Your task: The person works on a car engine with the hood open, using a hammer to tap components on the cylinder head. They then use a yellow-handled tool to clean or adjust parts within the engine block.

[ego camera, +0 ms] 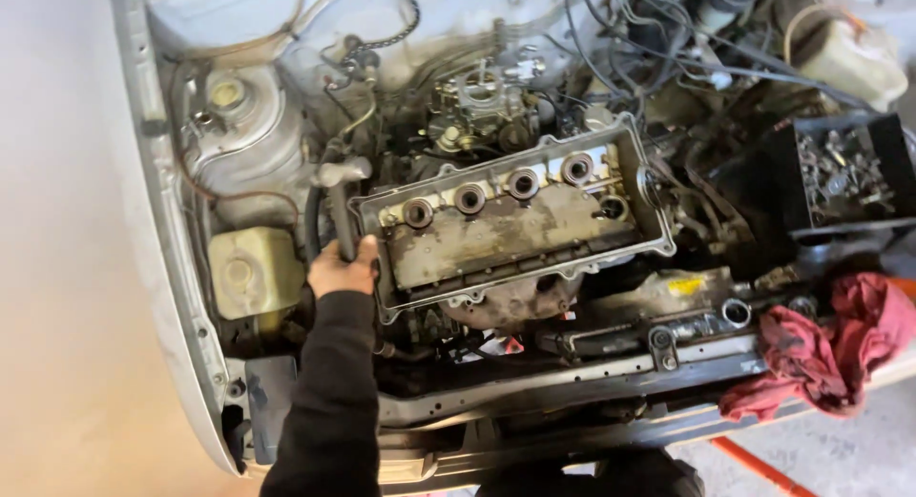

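My left hand [342,268], in a black sleeve, grips the left end of a metal valve cover [515,235]. The cover lies over the engine with its oily inner side up. Four round seal rings [496,192] run along its far edge, and a gasket rim goes all around it. A black hose [341,220] runs just behind my fingers. My right hand is out of sight.
This is a white car's open engine bay. A carburettor [477,106] sits behind the cover and a cream fluid tank [253,268] is left of my hand. At right are a black tray of small parts [840,173], a red rag [840,344] and a white reservoir [854,58].
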